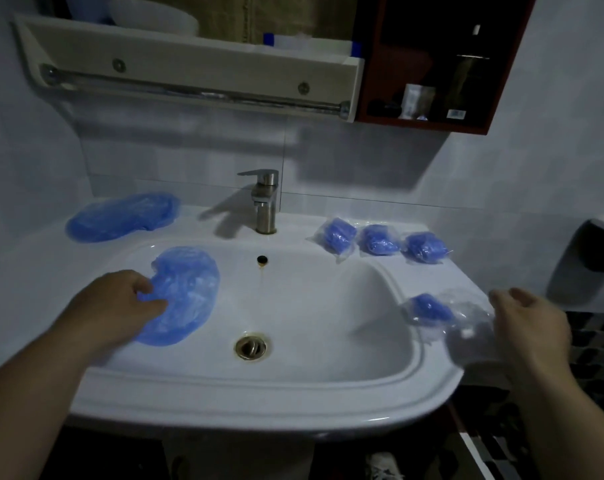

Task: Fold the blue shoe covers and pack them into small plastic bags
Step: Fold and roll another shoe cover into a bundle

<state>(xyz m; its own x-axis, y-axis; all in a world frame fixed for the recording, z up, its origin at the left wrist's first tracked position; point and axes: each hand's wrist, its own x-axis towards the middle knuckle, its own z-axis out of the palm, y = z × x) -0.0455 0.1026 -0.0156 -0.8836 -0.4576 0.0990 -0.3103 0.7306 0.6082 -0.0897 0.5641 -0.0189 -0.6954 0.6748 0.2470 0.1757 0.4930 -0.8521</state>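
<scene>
A loose blue shoe cover [186, 296] lies spread on the left slope of the white sink [259, 396]. My left hand [120, 303] pinches its left edge between thumb and fingers. More unfolded blue covers [120, 216] sit in a pile on the back left of the sink top. Three packed bags [380, 239], each with a folded blue cover inside, lie in a row at the back right. A fourth packed bag [428, 308] rests on the right rim. My right hand [529, 327] hovers beside it, fingers relaxed, over a heap of clear empty bags [470, 337].
A steel tap [264, 199] stands at the back middle, with the drain [251, 346] below it in the basin. A towel rail and shelf [189, 84] hang above, and a dark red cabinet [432, 64] is at the upper right. Patterned floor lies to the right.
</scene>
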